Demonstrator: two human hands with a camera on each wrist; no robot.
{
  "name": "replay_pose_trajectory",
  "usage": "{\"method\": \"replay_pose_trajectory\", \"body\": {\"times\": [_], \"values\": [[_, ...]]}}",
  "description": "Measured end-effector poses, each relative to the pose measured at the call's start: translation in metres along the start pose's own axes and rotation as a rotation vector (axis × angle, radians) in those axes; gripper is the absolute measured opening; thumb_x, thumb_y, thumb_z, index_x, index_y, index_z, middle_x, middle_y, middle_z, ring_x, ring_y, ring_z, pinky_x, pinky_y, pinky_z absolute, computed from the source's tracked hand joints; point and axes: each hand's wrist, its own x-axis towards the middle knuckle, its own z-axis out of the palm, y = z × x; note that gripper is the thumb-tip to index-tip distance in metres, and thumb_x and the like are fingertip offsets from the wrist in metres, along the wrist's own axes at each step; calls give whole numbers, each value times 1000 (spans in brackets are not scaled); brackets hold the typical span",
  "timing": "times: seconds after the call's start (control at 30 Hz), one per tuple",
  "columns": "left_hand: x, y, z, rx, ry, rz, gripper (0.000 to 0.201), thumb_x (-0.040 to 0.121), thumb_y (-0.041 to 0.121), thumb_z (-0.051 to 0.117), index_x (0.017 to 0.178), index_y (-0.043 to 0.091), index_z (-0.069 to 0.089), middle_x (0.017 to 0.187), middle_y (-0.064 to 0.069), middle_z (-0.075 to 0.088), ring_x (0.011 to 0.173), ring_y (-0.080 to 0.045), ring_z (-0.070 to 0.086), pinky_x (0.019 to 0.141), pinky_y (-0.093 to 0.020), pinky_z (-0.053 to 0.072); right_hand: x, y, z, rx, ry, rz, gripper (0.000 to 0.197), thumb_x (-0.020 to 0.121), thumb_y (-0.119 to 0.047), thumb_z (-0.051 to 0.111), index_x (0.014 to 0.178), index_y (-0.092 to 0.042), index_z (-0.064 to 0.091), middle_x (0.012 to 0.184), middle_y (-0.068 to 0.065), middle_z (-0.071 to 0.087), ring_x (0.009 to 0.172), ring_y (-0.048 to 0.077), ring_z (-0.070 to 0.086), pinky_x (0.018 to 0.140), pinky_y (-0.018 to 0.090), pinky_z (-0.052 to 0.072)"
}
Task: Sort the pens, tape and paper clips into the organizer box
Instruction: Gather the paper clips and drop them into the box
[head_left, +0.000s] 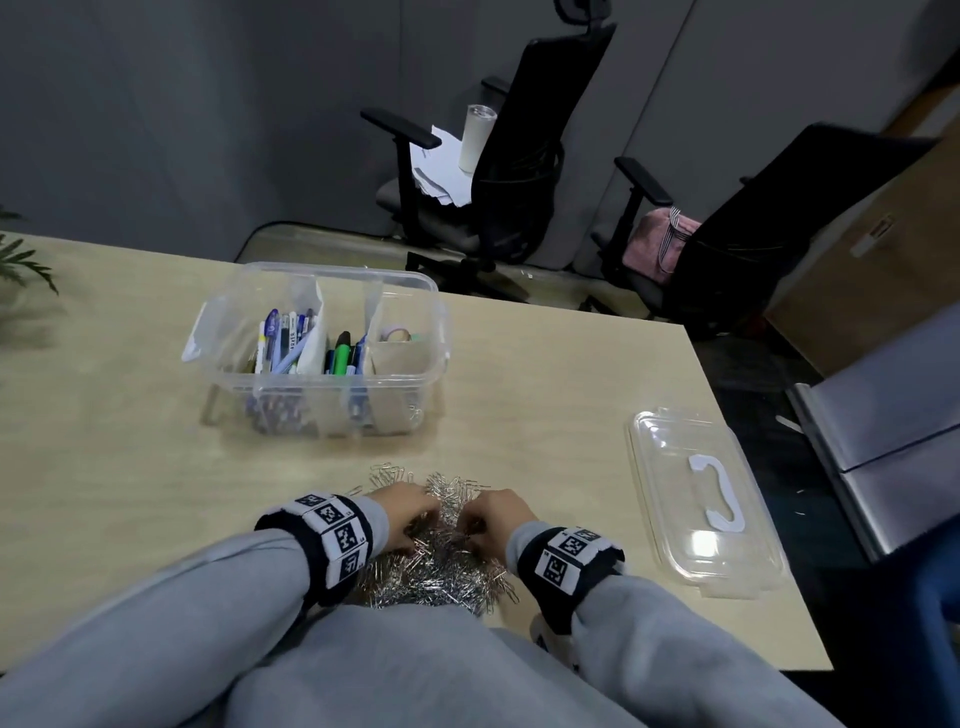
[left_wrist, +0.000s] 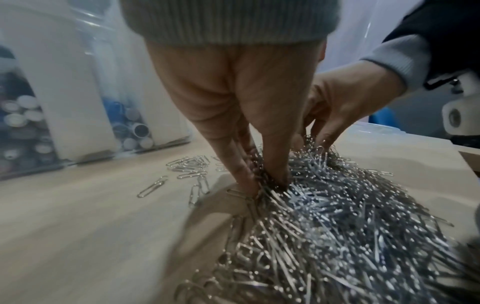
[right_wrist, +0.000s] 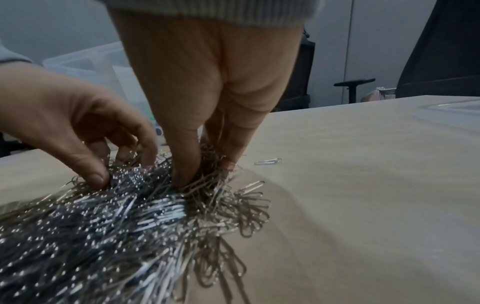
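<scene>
A big heap of silver paper clips (head_left: 441, 566) lies at the table's near edge. My left hand (head_left: 415, 519) and right hand (head_left: 475, 522) dig into its far side, facing each other. In the left wrist view my left hand (left_wrist: 262, 183) pinches a clump of the paper clips (left_wrist: 337, 226) between thumb and fingers. In the right wrist view my right hand (right_wrist: 205, 170) pinches a tuft of the heap (right_wrist: 116, 216). The clear organizer box (head_left: 434, 364) stands beyond, with pens (head_left: 283, 338) in its left compartments and tape (head_left: 395, 332) at the right.
The box's clear lid (head_left: 701, 493) lies flat at the right of the table. A few loose clips (left_wrist: 187, 166) are scattered left of the heap, and one clip (right_wrist: 267, 161) lies to its right. Two office chairs (head_left: 509, 156) stand behind the table.
</scene>
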Motion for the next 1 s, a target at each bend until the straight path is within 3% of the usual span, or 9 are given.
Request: {"method": "replay_pose_trajectory", "body": {"times": [0.07,0.33,0.4,0.57,0.67,0.73,0.8,0.9,1.0], "values": [[0,-4,-4,-15,21,9,31,87,17,63,117,15,58,122,-1,59,114,-18,54,98,-26,41,1,2,-3,26,17,4,23,87,-14,65,108,-19,70,109,1,70,101,16,65,97,27,49],[-4,-24,-14,-245,135,-20,25,80,23,72,106,23,71,105,5,71,96,-8,64,96,-22,46,4,4,-20,87,101,-36,18,88,-14,65,103,-16,74,103,1,73,97,14,67,95,23,49],[-5,-25,-17,-286,179,-27,25,79,24,73,104,23,72,104,6,71,91,-5,62,95,-22,46,4,4,-24,107,125,-55,18,88,-12,65,103,-14,74,103,3,73,96,14,67,91,17,47],[-16,-19,-42,-396,328,-22,23,80,21,70,103,23,71,99,12,66,87,-1,57,92,-16,45,8,14,-35,255,191,-42,16,83,-10,69,97,-14,77,86,-3,74,54,-17,55,67,-2,40],[-30,-19,-68,-648,438,-16,21,78,14,71,86,34,69,85,19,66,77,0,65,78,-15,53,9,19,-41,334,199,-27,15,81,-8,71,93,-13,77,79,-3,74,49,-17,54,75,9,51],[-41,-18,-91,-775,566,2,26,73,11,75,79,36,70,77,18,70,72,-1,68,69,-12,53,9,21,-44,340,197,-37,14,80,-7,72,91,-12,78,66,-14,69,49,-14,55,77,16,53],[-45,-24,-115,-881,696,19,27,71,5,76,80,30,72,77,13,72,72,-5,69,69,-13,54,10,23,-44,326,188,-45,14,79,-6,72,90,-12,78,50,-25,59,50,-11,56,76,17,54],[-37,-39,-141,-993,828,-3,23,70,0,76,80,21,75,84,-1,74,76,-18,71,77,-29,58,11,26,-42,319,188,-53,13,78,-6,73,88,-13,78,46,-32,56,53,-8,58,76,18,55],[-21,-46,-149,-948,878,-74,21,71,-3,75,82,15,74,86,-8,73,71,-21,70,73,-24,58,9,26,-44,343,216,-67,13,78,-6,73,87,-14,78,49,-30,58,55,-6,60,73,15,54]]}}
